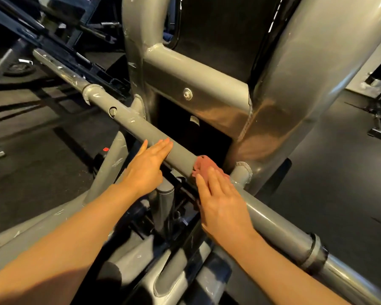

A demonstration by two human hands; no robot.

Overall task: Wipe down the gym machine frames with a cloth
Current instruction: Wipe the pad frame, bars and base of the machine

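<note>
Head view: no readable writing. Right hand (222, 205), fingers straight, presses red cloth (204, 165) flat on grey frame tube (141, 128) at centre. Left hand (146, 166) open, fingertips resting on tube. Bare floor (339, 172) at right.

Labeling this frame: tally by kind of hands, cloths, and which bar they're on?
Hands: 2, left hand resting flat and right hand pressing the cloth
Red cloth: 1
Grey frame tube under both: 1
Total: 4
</note>
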